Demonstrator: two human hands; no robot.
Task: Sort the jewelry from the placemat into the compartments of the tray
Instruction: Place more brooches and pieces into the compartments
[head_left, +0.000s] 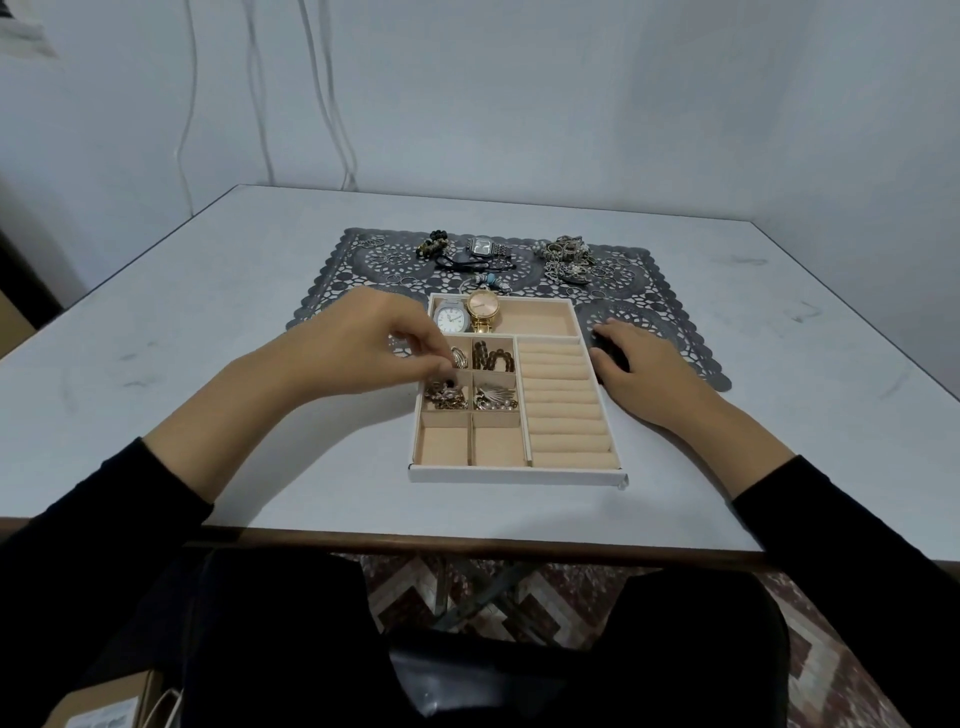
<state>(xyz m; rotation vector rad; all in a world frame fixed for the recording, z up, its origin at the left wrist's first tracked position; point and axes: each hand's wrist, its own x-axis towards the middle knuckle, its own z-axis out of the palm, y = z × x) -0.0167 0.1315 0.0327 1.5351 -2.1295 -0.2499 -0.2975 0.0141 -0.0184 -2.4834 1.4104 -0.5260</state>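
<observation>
A beige compartment tray (514, 473) lies on the white table, its far end over the grey lace placemat (654, 306). Two watches (470, 314) rest in its top compartment. Small squares hold silver pieces (460, 357), brown beads (493, 358), mixed chains (444, 396) and pearl-and-silver pieces (493, 397). My left hand (374, 338) hovers over the left squares, fingertips pinched on a small piece I cannot make out. My right hand (639, 358) lies flat beside the tray's right wall. On the mat remain a square watch (485, 247), bead bracelets (434, 244), a black cord (472, 266), a silver heap (566, 260) and loose rings (374, 241).
The ring-roll section (566, 410) and the two nearest squares (470, 444) of the tray hold nothing. The table's front edge (467, 543) runs just before my lap. White cables (332, 104) hang down the wall behind.
</observation>
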